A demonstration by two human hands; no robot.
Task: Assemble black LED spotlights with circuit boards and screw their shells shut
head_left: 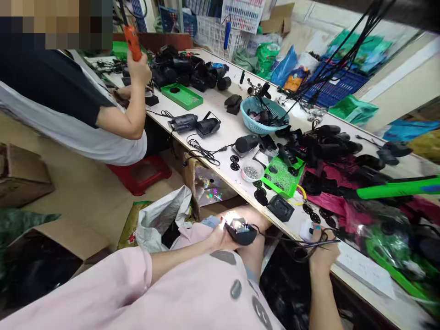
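Observation:
Near my lap, my left hand is closed around a small black lamp. Its inside glows bright white, and a black cable runs from it to the right. At the table edge my right hand grips the bunched cable, beside a white block that looks like a socket. Whether a plug sits in it is hidden by the fingers. Coloured light spots show on a silvery panel beneath the table. A black square housing lies on the table between my hands.
On the table are a bowl of screws, a green tray, a blue basket and a green-handled tool. Black discs lie along the edge. To the left, a co-worker's hand holds an orange electric screwdriver.

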